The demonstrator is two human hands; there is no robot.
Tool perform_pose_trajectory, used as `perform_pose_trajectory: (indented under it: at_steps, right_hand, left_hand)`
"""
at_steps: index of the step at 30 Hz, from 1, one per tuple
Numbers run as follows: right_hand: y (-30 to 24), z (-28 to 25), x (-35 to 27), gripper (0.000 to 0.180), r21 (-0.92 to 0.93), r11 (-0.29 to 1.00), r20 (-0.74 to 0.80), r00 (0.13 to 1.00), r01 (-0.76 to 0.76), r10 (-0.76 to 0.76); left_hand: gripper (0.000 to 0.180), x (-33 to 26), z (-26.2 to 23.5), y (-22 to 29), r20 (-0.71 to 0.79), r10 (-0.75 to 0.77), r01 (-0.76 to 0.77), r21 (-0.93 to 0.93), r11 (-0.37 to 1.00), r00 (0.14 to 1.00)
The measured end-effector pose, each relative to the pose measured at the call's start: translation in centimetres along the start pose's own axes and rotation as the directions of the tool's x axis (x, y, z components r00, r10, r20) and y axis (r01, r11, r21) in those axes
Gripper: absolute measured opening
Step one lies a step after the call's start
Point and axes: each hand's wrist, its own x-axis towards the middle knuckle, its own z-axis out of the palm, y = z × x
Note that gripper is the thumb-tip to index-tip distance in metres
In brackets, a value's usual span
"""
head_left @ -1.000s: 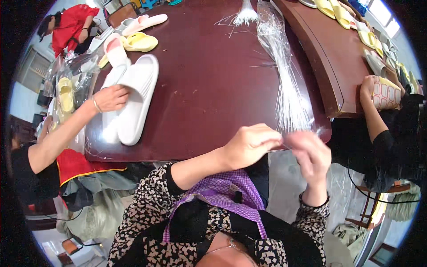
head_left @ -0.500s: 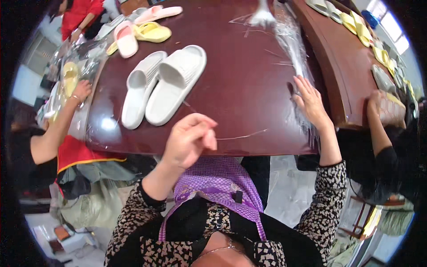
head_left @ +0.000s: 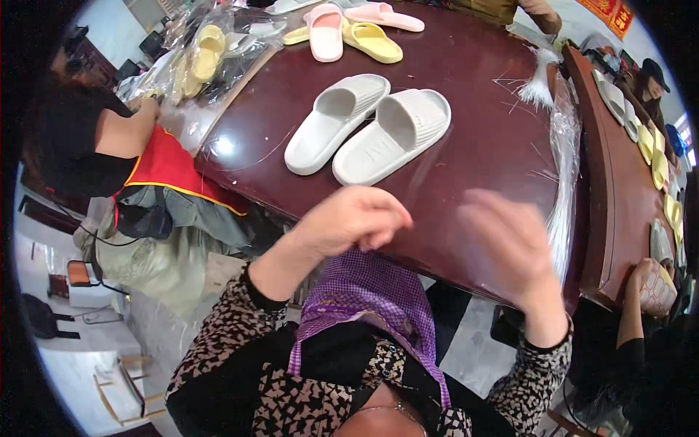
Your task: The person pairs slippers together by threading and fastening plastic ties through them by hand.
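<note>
Head view: dark red-brown desk (head_left: 473,167), glossy, rounded near edge. On it, a pair of white slide slippers (head_left: 368,125) lying side by side, soles down, toes angled toward the desk's near-left edge. Beyond the white pair, toward the desk's far edge: one pink slipper (head_left: 325,33), one yellow slipper (head_left: 373,41), a second pink slipper (head_left: 384,14). Right of the white pair, along the desk's right edge: a long bundle of clear thin strands (head_left: 562,182), with loose single strands scattered on the desk top near it. Left hand (head_left: 357,218): raised just off the desk's near edge, fingers curled and pinched together; whether they grip a strand cannot be told. Right hand (head_left: 510,240): blurred, fingers spread and open, nothing seen in it, near the strand bundle. Left of the desk: another person in a red apron (head_left: 164,164), beside bagged yellow slippers (head_left: 204,51).
</note>
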Motion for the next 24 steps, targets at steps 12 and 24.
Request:
perform_pose_trajectory:
  at_steps: [12,24]
  right_hand:
    - [1.5,2.2,-0.3,0.028,0.039,0.999,-0.026,0.999,0.024,-0.023]
    - [4.6,7.1,-1.5,0.016,0.305,0.922,-0.04,0.964,-0.24,0.264]
  left_hand:
    - [0.01,-1.6,-2.1,2.1,0.199,0.48,-0.395,0.849,0.352,0.854]
    - [0.014,3.7,-9.3,2.2,-0.04,0.701,-0.145,0.968,0.204,0.712]
